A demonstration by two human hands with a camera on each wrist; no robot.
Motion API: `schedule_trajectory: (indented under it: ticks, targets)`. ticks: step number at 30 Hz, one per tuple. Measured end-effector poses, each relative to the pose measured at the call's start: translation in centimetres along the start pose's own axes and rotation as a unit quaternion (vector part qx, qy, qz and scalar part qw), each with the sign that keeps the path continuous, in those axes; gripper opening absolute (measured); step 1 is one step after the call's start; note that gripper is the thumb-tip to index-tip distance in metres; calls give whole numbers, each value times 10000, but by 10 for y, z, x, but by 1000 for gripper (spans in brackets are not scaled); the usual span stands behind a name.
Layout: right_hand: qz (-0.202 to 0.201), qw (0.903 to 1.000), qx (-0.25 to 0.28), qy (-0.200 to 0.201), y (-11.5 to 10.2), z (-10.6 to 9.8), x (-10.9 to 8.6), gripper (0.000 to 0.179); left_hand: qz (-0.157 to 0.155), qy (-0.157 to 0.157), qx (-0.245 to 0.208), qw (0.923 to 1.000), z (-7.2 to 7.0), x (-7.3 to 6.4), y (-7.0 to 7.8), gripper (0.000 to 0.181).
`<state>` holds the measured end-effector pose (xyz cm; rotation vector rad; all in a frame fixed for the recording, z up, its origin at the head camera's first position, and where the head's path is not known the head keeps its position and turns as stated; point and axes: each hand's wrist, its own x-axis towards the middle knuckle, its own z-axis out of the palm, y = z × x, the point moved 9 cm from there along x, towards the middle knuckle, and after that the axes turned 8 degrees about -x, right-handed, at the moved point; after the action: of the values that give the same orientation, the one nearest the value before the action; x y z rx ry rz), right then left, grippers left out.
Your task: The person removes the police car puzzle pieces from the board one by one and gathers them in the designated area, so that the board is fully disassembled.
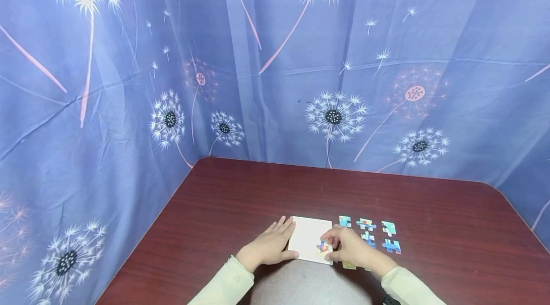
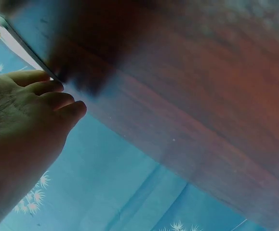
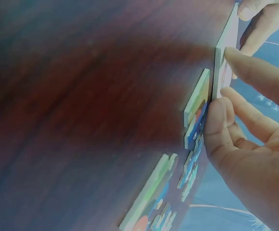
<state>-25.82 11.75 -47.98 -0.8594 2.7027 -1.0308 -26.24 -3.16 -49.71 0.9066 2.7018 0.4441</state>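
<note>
A flat white square board (image 1: pixel 307 236) lies on the table, with one colourful jigsaw piece (image 1: pixel 322 248) at its lower right corner. My left hand (image 1: pixel 271 244) rests along the board's left edge, fingers stretched forward and the thumb at the lower left corner. The left wrist view shows its fingertips (image 2: pixel 74 109) beside that edge. My right hand (image 1: pixel 347 246) pinches the jigsaw piece between thumb and fingers over the board. Seen from the right wrist, its fingers (image 3: pixel 255 72) reach onto the board's face and curl close to its side.
Several loose jigsaw pieces (image 1: pixel 391 246) lie to the right of the board, some partly hidden by my right hand. The dark red wooden table (image 1: pixel 240 185) runs back to a blue curtain (image 1: pixel 275 104) with dandelion prints, which also hangs along the left side.
</note>
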Motion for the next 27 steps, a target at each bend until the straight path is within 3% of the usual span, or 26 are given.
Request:
schedule_trajectory:
  ticks: [15, 27]
  targets:
    - [65, 9999, -56, 100, 4, 2, 0, 30, -99, -31, 51, 9999, 2, 0, 0, 78]
    - [121, 9994, 296, 89, 3, 1, 1, 35, -38, -3, 107, 9999, 3, 1, 0, 79]
